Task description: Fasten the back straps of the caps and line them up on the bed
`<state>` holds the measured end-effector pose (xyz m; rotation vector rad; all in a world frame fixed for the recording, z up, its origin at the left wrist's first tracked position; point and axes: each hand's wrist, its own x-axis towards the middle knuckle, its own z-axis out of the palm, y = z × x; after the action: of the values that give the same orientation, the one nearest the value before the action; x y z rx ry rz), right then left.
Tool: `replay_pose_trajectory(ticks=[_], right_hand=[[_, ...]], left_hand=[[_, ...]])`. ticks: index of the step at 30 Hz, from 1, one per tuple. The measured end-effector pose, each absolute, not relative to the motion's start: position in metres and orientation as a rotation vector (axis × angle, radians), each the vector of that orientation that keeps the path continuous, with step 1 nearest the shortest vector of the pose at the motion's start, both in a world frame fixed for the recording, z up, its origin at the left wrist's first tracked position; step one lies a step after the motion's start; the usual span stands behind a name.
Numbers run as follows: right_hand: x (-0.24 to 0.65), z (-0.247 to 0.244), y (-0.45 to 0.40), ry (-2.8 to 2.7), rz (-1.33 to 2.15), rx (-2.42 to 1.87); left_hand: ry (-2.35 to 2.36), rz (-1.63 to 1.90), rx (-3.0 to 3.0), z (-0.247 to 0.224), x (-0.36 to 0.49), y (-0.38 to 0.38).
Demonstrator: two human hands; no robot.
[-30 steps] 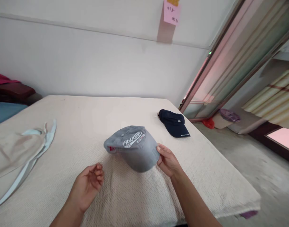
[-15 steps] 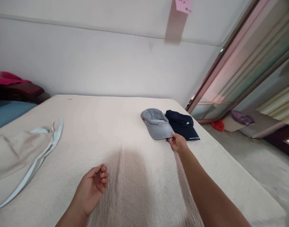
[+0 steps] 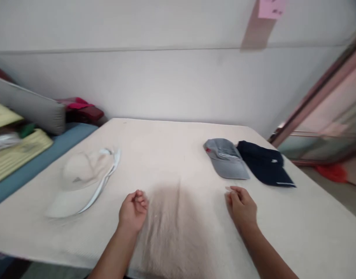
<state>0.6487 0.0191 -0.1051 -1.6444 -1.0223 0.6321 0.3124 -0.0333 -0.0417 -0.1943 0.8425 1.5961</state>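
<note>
A grey baseball cap [image 3: 228, 162] with a small red tag lies on the cloth-covered table [image 3: 163, 155], its brim towards me. Beside it on the right is a dark navy cap [image 3: 261, 162] with small white markings. My right hand [image 3: 242, 205] hovers just in front of the grey brim, apart from it, fingers bent together with nothing visible in them. To the left, slightly blurred, sits a pale wide-brimmed hat [image 3: 76, 182] with light blue edging. My left hand [image 3: 133, 211] is right of that hat, fingers curled in and holding nothing I can see.
A white wall [image 3: 166, 85] rises behind the table, with a pink note [image 3: 271, 8] on it. Past the left edge are a blue surface [image 3: 79, 133], a grey cushion [image 3: 35, 106] and yellow items [image 3: 23, 155]. A framed sliding door [image 3: 323, 116] stands at the right.
My right hand has let go of the grey cap's brim and drawn back towards me. The view has swung left, so the pale hat shows whole.
</note>
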Motion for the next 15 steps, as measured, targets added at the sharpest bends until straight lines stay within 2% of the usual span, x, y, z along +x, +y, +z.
replay_pose_trajectory(ticks=[5, 15], right_hand=[[0.642, -0.11, 0.019, -1.421, 0.457, -1.919], [0.642, -0.108, 0.029, -1.488, 0.375, -2.06]], left_hand=[[0.9, 1.852, -0.312, -0.037, 0.263, -0.039], [1.041, 2.145, -0.474, -0.053, 0.188, -0.077]])
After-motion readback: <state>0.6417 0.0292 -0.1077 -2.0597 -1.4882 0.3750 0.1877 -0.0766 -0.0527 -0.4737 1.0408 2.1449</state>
